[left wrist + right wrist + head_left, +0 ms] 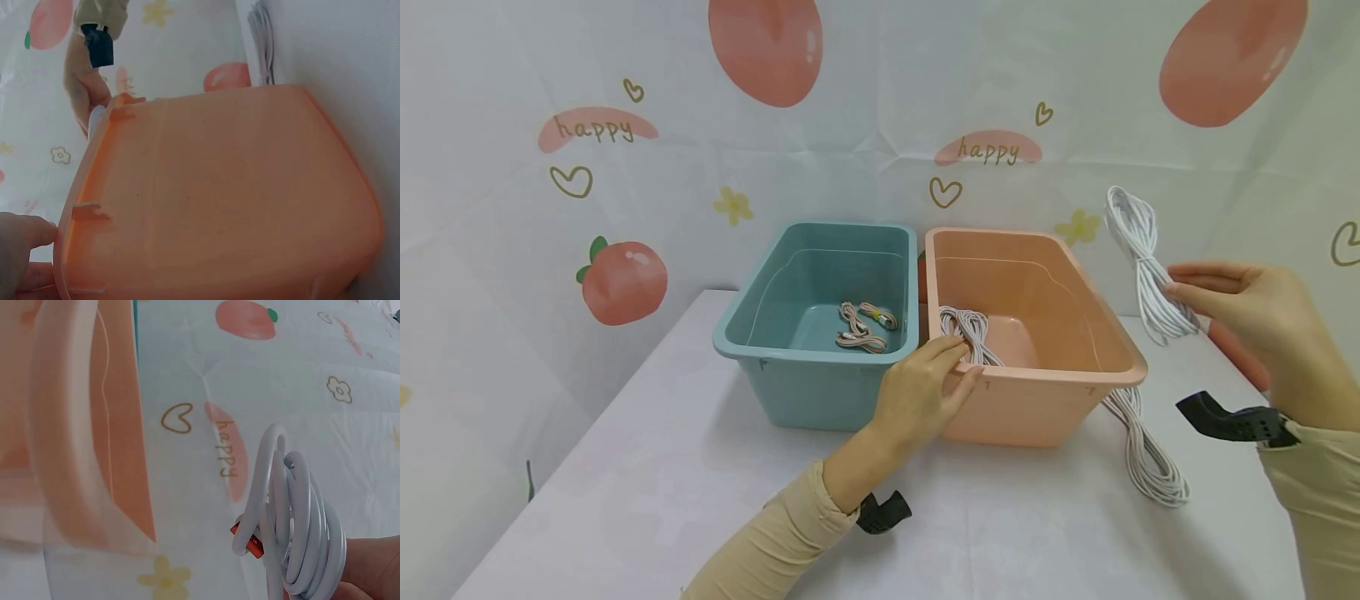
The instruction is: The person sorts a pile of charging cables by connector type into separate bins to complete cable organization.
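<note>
My right hand (1262,333) pinches a bundled white cable (1142,258) between thumb and fingers, in the air to the right of the peach bin (1037,408). In the right wrist view this coiled cable (306,525) shows up close, with a small red piece (248,541) on it. My left hand (925,383) grips the peach bin's front rim near its left corner; the left wrist view shows the thumb (40,231) at the rim. Just behind those fingers, another white cable bundle (968,325) lies inside the bin, partly hidden by the hand.
A blue-green bin (820,383) stands left of the peach one, holding several small tied cables (857,325). On the white table (700,517), a further white cable bundle (1153,458) lies by the peach bin's right side. A printed cloth (865,108) hangs behind.
</note>
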### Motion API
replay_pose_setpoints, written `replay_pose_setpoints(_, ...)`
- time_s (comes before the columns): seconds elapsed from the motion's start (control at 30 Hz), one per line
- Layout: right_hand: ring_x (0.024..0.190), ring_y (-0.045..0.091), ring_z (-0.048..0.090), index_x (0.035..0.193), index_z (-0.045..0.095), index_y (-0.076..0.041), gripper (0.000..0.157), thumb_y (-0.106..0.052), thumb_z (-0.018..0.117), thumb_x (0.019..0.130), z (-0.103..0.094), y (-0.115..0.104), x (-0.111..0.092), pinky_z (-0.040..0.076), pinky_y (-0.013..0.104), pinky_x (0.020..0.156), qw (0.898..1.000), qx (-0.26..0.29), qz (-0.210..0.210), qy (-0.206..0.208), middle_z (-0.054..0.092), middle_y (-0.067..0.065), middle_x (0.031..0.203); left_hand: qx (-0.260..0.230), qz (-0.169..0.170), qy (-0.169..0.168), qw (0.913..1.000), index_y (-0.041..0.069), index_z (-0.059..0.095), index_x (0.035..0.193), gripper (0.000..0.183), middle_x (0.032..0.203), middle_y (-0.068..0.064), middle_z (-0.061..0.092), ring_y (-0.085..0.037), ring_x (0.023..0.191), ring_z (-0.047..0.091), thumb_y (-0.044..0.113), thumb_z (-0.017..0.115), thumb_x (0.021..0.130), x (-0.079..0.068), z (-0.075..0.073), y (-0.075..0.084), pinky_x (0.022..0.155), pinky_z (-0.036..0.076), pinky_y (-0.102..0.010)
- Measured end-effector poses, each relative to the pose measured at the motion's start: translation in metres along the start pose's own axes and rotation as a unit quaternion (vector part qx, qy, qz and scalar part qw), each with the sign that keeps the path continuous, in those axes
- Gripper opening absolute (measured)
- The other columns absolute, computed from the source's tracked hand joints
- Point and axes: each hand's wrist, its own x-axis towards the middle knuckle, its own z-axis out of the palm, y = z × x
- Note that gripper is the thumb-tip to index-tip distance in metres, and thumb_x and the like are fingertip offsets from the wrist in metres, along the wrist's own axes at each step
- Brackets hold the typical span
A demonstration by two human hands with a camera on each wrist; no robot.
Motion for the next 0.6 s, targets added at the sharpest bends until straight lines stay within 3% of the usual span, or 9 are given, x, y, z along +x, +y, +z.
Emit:
replay_pose_setpoints(0.1,0.1,-0.014,0.045,0.129,0.056,-0.025,0.052,-0.045,0.066,0.082,0.002,-0.005,0.002,0.033,0.005,0.071,1.0,-0.007,0.005,-0.01,0.064,-0.036,0.093,-0.001,0.0,0.001,1.0,0.008,0.07,0.106,0.028,0.111,-0.001,0.068,-0.014,0.103,0.066,0.028,0.063,0.088,0.0,0.0,0.0,0.078,0.056,-0.026)
replay_pose_setpoints(0.2,0.1,-0.011,0.041,0.129,0.056,-0.031,0.054,-0.052,0.065,0.08,0.006,-0.011,0.008,0.034,0.015,0.093,1.0,-0.019,0.019,-0.013,0.061,-0.041,0.091,-0.003,-0.001,0.001,1.0,0.009,0.07,0.106,0.028,0.112,-0.001,0.068,-0.014,0.104,0.066,0.028,0.063,0.088,0.0,0.0,0.0,0.079,0.056,-0.026)
replay_pose_setpoints(0.23,0.099,-0.013,0.042,0.127,0.056,-0.033,0.053,-0.054,0.065,0.079,0.007,-0.013,0.011,0.034,0.017,0.094,0.999,-0.023,0.021,-0.012,0.06,-0.042,0.089,-0.004,-0.002,0.001,1.0,0.009,0.07,0.106,0.028,0.112,-0.001,0.068,-0.014,0.104,0.066,0.028,0.063,0.088,0.0,0.0,0.0,0.079,0.056,-0.026)
replay_pose_setpoints(0.33,0.091,-0.014,0.045,0.124,0.058,-0.039,0.053,-0.058,0.066,0.075,0.01,-0.019,0.019,0.025,0.047,0.111,0.999,-0.022,0.03,-0.02,0.058,-0.045,0.081,-0.004,-0.002,0.001,1.0,0.009,0.07,0.106,0.027,0.112,-0.001,0.068,-0.013,0.104,0.065,0.028,0.063,0.088,0.0,0.0,0.0,0.079,0.056,-0.026)
replay_pose_setpoints(0.43,0.085,-0.015,0.047,0.121,0.059,-0.04,0.052,-0.058,0.068,0.073,0.013,-0.024,0.023,0.021,0.056,0.112,0.999,-0.018,0.026,-0.031,0.058,-0.044,0.078,-0.002,-0.002,0.002,1.0,0.009,0.07,0.105,0.027,0.112,-0.001,0.068,-0.013,0.104,0.065,0.028,0.063,0.088,0.0,0.0,0.0,0.079,0.056,-0.026)
replay_pose_setpoints(0.47,0.085,-0.014,0.047,0.12,0.059,-0.041,0.051,-0.058,0.068,0.073,0.014,-0.027,0.024,0.015,0.063,0.111,0.999,-0.016,0.025,-0.037,0.058,-0.043,0.078,-0.001,-0.002,0.002,1.0,0.009,0.07,0.105,0.027,0.112,-0.001,0.068,-0.013,0.104,0.065,0.028,0.064,0.088,0.0,0.0,0.0,0.079,0.056,-0.026)
replay_pose_setpoints(0.6,0.082,-0.016,0.049,0.112,0.061,-0.048,0.04,-0.056,0.069,0.074,0.019,-0.035,0.027,0.022,0.059,0.11,0.999,-0.029,0.014,-0.044,0.058,-0.044,0.076,0.0,0.0,0.005,1.0,0.009,0.07,0.105,0.027,0.112,-0.001,0.068,-0.013,0.104,0.065,0.028,0.064,0.087,0.0,0.0,0.0,0.079,0.056,-0.026)
